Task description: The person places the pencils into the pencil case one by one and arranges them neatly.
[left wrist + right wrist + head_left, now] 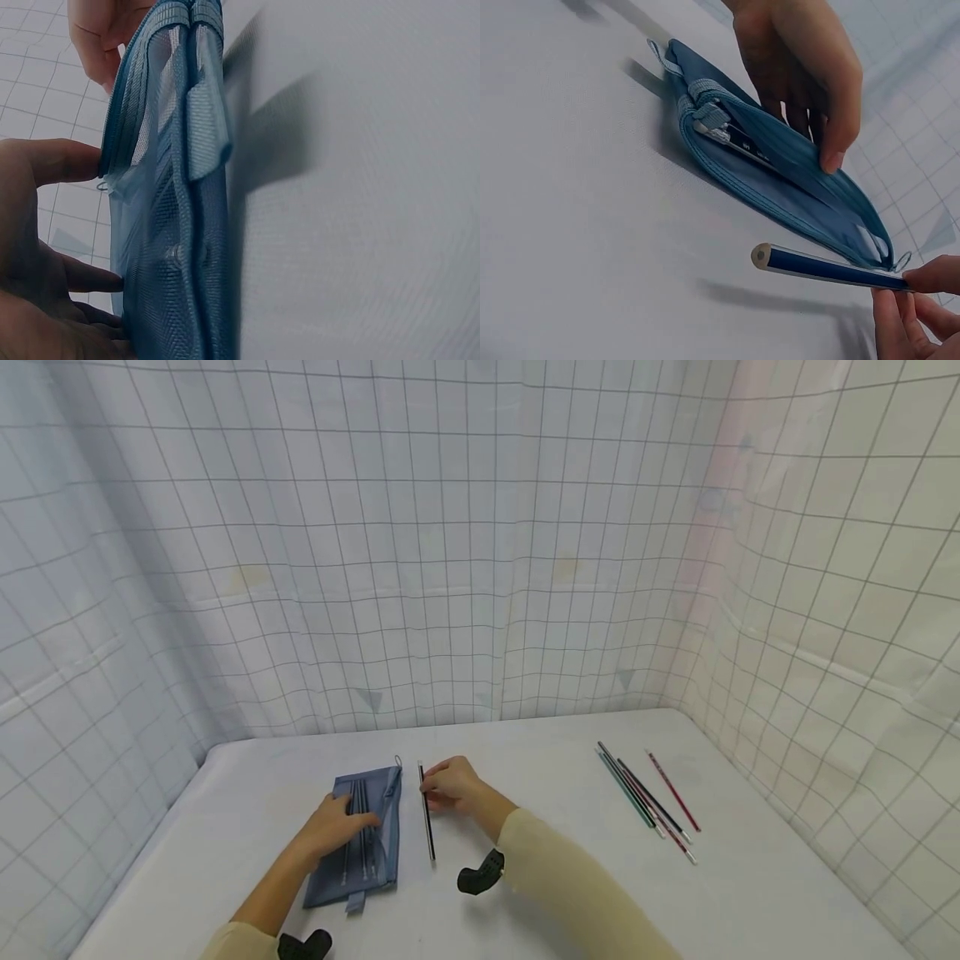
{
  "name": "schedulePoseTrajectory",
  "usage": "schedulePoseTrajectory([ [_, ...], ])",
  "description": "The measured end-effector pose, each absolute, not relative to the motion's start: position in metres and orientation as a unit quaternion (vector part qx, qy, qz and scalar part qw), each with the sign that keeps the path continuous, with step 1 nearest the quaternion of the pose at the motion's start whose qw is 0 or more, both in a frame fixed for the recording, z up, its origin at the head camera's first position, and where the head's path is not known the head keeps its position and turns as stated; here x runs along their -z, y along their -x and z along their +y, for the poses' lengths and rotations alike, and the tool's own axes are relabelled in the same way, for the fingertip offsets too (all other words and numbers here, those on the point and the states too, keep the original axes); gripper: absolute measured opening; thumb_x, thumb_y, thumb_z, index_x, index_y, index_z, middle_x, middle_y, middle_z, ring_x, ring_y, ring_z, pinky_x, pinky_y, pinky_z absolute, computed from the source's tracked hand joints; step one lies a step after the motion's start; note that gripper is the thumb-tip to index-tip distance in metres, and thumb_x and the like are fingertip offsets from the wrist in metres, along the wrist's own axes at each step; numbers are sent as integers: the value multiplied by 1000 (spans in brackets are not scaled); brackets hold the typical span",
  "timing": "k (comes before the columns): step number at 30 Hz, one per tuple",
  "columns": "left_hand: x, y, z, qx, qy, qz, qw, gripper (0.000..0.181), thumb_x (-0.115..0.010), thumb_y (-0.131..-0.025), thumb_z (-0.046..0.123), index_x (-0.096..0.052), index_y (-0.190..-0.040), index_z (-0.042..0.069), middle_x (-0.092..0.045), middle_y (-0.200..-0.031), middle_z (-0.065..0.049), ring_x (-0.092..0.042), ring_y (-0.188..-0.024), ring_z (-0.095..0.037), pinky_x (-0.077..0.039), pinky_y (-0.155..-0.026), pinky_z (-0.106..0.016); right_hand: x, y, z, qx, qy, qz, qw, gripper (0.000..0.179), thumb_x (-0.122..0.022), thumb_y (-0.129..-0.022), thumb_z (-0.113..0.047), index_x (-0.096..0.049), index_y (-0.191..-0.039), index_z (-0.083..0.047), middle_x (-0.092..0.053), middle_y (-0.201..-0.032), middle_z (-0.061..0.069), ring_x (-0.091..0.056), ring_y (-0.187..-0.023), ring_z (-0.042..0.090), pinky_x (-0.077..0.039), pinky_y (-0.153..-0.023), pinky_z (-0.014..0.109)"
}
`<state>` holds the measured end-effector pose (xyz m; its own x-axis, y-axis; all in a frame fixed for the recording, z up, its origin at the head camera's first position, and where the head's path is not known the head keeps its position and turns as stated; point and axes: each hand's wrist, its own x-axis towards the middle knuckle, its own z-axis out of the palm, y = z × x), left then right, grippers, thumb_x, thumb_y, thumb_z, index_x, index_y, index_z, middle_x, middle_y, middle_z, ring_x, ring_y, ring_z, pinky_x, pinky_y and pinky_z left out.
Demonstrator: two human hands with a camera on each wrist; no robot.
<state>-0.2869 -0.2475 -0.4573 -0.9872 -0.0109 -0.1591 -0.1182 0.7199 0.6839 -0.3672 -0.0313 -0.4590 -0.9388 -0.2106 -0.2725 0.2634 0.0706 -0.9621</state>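
A blue mesh zip pencil case lies on the left of the white table, with several pencils showing through it. My left hand rests across it, thumb at the zipped edge and fingers spread over the mesh. In the right wrist view its mouth gapes along the zip, and a pencil end shows inside. Just right of the case, my right hand pinches a dark pencil between thumb and fingers near its far end. The other end points back toward me, over the table.
On the right side of the table lies a loose group of pencils, dark, green and red. One red patterned pencil sits slightly apart. White grid-patterned curtains enclose the table at the back and sides.
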Motion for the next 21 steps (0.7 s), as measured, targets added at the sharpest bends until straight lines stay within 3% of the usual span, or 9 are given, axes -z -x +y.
schedulePoseTrajectory([
  [13, 455, 286, -246, -372, 44, 924, 74, 95, -68, -93, 40, -25, -149, -22, -15, -153, -48, -24, -139, -65, -28, -110, -72, 456, 351, -62, 626, -19, 762, 163, 10, -76, -86, 6, -72, -91, -1, -69, -76, 8, -65, -62, 16, -58, -53, 27],
  [21, 454, 287, -245, -384, 45, 919, 77, 94, -68, -93, 39, -25, -149, -23, -14, -154, -47, -23, -140, -64, -27, -111, -72, 457, 347, -82, 608, -43, 780, 144, 16, -78, -86, 6, -66, -87, -5, -68, -76, 9, -68, -62, 18, -59, -52, 27],
])
